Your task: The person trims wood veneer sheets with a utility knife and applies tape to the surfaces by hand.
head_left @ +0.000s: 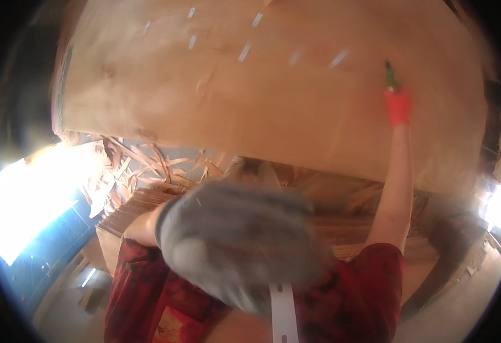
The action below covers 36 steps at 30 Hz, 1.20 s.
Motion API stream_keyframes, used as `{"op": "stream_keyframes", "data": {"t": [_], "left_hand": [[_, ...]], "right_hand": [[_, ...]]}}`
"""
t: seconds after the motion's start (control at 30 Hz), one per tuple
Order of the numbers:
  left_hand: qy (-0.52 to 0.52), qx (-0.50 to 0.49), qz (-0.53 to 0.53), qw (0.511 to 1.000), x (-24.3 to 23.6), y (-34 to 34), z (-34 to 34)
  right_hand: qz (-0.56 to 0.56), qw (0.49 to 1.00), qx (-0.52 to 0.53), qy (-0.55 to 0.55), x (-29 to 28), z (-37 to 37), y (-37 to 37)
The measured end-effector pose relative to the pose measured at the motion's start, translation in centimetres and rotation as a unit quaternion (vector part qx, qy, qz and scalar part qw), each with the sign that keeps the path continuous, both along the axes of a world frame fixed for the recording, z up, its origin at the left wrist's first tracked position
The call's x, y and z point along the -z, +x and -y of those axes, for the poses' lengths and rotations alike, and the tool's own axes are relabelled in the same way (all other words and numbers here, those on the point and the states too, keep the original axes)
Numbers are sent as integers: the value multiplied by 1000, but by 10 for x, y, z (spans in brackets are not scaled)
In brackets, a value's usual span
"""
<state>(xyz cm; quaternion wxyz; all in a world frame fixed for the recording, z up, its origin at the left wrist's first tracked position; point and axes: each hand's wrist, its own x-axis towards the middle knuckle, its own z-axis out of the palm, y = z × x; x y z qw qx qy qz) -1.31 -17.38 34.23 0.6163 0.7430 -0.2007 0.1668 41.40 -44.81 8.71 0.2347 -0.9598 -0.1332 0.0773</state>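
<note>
A broad light wooden veneer sheet (pixel 205 91) fills the upper view, with several short pale strips (pixel 243 52) across its top. My right hand (pixel 398 106), in a red glove, is closed round a small green-handled tool (pixel 390 77) with a dark tip, over the sheet's right part. My left hand (pixel 239 246), in a grey glove, looms large and blurred in front of my body, below the sheet's near edge; its fingers are too smeared to read.
Below the sheet lie torn veneer scraps (pixel 147 163) and a stack of thin wood sheets (pixel 130 211). A blue object (pixel 45 251) stands at the left beside bright light. A grey surface (pixel 485 286) is at the lower right.
</note>
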Motion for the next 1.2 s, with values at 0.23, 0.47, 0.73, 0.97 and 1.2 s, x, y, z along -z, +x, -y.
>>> {"op": "stream_keyframes", "data": {"t": [0.23,0.47,0.73,0.97,1.2], "left_hand": [[317,-470,-180,804,173,-40,-167],[448,-558,-315,623,318,-92,-285],[456,-543,-322,627,307,-103,-278],[419,-575,-333,619,317,-119,-261],[-198,-171,-280,924,71,39,-77]], "right_hand": [[-1,987,135,93,-35,63,-47],[116,991,-21,-60,14,87,-71],[100,988,-17,-116,27,95,-101],[44,997,-7,-58,45,96,-114],[99,993,42,-45,7,119,-6]]}}
